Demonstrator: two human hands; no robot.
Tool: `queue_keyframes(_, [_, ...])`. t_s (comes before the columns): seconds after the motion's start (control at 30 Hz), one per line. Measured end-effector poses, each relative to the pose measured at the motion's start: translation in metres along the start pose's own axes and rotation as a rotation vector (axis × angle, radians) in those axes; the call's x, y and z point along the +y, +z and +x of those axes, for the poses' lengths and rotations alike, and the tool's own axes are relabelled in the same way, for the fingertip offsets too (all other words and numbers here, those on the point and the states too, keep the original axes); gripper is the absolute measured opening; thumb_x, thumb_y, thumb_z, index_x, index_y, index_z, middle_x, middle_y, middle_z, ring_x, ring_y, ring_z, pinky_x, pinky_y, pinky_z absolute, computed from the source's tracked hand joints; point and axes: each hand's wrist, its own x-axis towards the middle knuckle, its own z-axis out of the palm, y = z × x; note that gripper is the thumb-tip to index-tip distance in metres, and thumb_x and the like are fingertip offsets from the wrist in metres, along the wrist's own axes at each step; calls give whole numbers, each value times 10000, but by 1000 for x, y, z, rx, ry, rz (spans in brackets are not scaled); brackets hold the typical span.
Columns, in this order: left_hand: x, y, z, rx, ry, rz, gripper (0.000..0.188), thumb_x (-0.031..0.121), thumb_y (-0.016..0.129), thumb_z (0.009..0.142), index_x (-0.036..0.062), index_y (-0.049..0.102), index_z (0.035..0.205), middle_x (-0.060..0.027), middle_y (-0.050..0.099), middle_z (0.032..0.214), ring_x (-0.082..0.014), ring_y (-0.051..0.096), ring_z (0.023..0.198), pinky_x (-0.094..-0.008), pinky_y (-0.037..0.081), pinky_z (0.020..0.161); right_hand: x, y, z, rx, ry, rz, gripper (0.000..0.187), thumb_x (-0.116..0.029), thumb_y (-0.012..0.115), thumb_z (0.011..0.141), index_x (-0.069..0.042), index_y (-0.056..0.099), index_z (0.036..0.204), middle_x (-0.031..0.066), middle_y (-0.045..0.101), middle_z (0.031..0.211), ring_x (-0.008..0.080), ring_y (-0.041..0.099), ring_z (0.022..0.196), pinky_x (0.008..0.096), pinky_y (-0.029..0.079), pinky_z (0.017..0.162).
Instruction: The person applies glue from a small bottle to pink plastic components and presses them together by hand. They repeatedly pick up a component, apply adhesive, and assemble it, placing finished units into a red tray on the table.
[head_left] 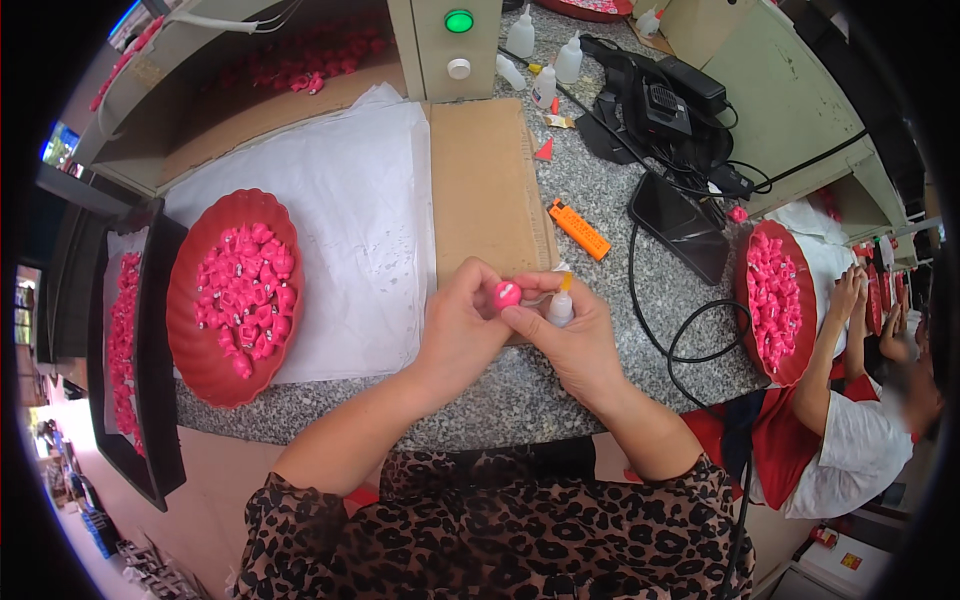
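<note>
Over the table's front part, my left hand [462,328] pinches a small round pink piece [507,294] with a white mark on its face. My right hand [578,345] is closed around a small white squeeze bottle [561,308] with a yellow tip, and its thumb reaches to the underside of the pink piece. Left of my hands, a red scalloped tray [186,335] carries many small pink pieces [247,285] on white paper [355,235]. Under and beyond my hands lies a sheet of brown cardboard [483,190].
An orange box cutter [579,230], a black phone [680,228] and looping black cable [672,345] lie to the right. Small white bottles [568,62] stand at the back. Another red tray [745,290] is near a co-worker [850,440]. A black tray [165,400] flanks the left edge.
</note>
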Motion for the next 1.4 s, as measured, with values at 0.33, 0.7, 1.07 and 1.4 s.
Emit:
queue_keyframes(0.33, [15, -28, 10, -337, -198, -340, 280, 180, 460, 901, -64, 555, 999, -101, 549, 987, -168, 579, 866, -267, 501, 719, -10, -17, 5, -33, -263, -374, 283, -52, 645, 744, 1, 571, 1012, 96, 586, 939, 150, 564, 870, 249, 443, 744])
queue_keyframes(0.7, [12, -40, 16, -515, -318, -462, 258, 195, 627, 780, -18, 594, 921, -122, 591, 899, -224, 611, 764, -322, 550, 643, -6, -18, 1, -138, -565, -398, 256, -81, 672, 720, -9, 603, 956, 93, 574, 877, 195, 582, 786, 263, 454, 696])
queue_keyframes(1.07, [12, -42, 15, -513, -354, -495, 191, 158, 636, 775, -13, 598, 850, -133, 584, 883, -211, 617, 682, -299, 549, 592, -7, -19, 1, -192, -485, -325, 249, -35, 686, 700, -16, 613, 938, 89, 584, 884, 173, 575, 814, 258, 446, 717])
queue_keyframes(1.4, [10, -39, 14, -474, -385, -490, 162, 149, 617, 792, -10, 590, 810, -143, 596, 900, -188, 613, 664, -281, 541, 585, -4, -18, 2, -177, -489, -330, 192, -96, 660, 743, -13, 620, 912, 81, 557, 820, 171, 563, 736, 260, 441, 650])
